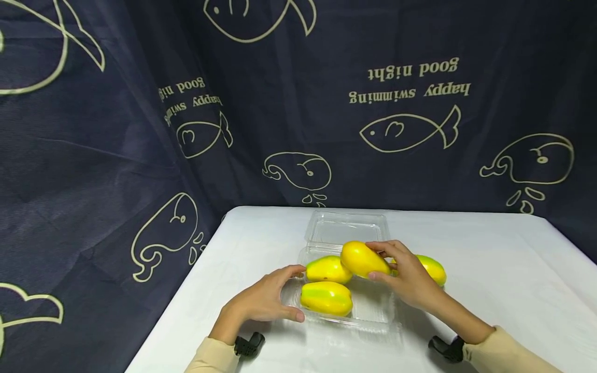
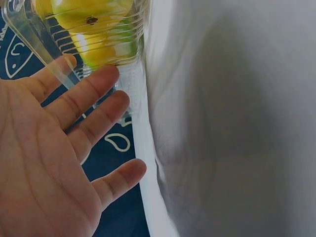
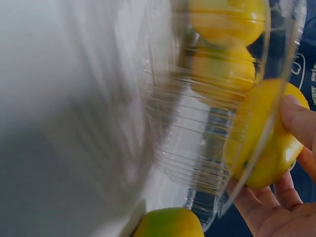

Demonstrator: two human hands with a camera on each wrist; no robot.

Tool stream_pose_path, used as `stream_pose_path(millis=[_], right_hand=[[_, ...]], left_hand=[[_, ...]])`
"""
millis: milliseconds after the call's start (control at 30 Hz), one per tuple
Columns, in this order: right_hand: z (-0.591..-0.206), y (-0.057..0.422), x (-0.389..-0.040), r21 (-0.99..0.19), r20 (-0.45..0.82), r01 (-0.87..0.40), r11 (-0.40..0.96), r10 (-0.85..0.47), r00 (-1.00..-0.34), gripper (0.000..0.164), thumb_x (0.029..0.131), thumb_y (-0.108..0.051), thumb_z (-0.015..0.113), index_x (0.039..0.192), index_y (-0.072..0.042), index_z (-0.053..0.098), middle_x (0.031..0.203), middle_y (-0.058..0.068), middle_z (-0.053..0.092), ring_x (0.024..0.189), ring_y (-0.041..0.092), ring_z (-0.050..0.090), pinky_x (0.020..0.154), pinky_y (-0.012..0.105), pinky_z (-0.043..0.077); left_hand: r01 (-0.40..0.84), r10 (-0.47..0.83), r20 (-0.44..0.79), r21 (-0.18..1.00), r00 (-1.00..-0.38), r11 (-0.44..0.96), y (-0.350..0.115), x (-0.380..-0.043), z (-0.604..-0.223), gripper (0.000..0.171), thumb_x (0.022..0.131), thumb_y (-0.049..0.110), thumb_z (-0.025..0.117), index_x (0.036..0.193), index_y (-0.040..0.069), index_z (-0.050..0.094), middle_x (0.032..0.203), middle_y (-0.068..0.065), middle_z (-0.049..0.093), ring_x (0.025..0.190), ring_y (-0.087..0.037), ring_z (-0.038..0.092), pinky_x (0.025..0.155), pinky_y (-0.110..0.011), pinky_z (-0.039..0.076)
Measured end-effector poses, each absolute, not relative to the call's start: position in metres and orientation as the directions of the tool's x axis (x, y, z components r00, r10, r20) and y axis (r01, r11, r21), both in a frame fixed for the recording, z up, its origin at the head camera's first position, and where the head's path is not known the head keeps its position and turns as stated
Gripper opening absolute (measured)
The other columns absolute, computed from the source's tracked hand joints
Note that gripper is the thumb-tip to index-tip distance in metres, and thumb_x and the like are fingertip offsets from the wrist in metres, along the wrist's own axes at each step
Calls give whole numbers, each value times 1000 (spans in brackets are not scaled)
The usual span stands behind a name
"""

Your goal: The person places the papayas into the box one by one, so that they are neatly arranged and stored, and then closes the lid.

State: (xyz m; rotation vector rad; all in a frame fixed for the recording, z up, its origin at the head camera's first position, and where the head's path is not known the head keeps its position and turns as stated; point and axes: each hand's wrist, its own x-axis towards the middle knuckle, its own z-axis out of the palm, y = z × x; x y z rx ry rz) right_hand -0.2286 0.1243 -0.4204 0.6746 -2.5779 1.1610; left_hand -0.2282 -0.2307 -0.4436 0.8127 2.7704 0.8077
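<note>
My right hand (image 1: 408, 277) grips a smooth yellow oval fruit (image 1: 363, 259), shaped like a mango or small papaya, over the clear plastic clamshell box (image 1: 373, 305). In the right wrist view, the thumb and fingers wrap around that fruit (image 3: 266, 136) beside the box rim. Two more yellow-green fruits lie in the box's left half, one at the back (image 1: 328, 270) and one in front (image 1: 326, 298). With fingers spread, my left hand (image 1: 263, 298) stands at the box's left side; in the left wrist view its fingertips (image 2: 106, 74) are close to the ribbed wall.
Another yellow-green fruit (image 1: 432, 270) lies on the white-covered table (image 1: 503, 280) right of the box, partly hidden by my right hand. The box's clear lid (image 1: 347, 228) is folded back behind it. A dark fish-print curtain (image 1: 410, 171) hangs at the back and left.
</note>
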Motion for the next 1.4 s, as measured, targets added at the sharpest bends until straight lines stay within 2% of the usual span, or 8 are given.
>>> stream_pose_path(millis=[233,433,767,1100,1400], right_hand=[[-425,124,-232,-604,421,-525,599,-319,-849,65,82,-24,83,141,-18,56,123,1,57,111,17,59,98,42,55],[-429,126,-233,-573,454,-548,610,-320,-831,66,79,-23,85,139,-16,57,124,1,58,110,17,59,98,44,55],[-434,127,-230,-575,427,-518,633,-308,-850,67,80,-25,85,139,-15,55,128,4,58,115,21,59,101,51,50],[-440,128,-229,-571,431,-523,633,-311,-847,70,80,-20,86,140,-15,51,130,5,57,116,24,60,100,52,50],[-444,127,-228,-574,417,-500,648,-293,-860,67,80,-17,86,137,-11,51,128,7,58,115,26,60,99,53,50]], left_hand=[[461,536,13,529,-844,713,-229,-228,-443,104,68,69,80,154,35,33,153,15,43,144,-16,41,118,-51,35],[458,532,12,526,-847,717,-230,-228,-443,103,67,69,80,153,38,33,153,15,43,144,-16,41,118,-53,34],[450,527,7,532,-850,718,-231,-228,-444,102,67,70,80,152,41,32,154,15,43,145,-17,40,118,-58,31],[461,536,9,523,-844,717,-229,-229,-444,102,67,70,80,152,39,32,152,16,44,144,-16,41,118,-52,35],[477,545,25,517,-838,711,-230,-229,-444,101,68,69,80,152,37,33,151,15,45,143,-16,42,117,-53,35]])
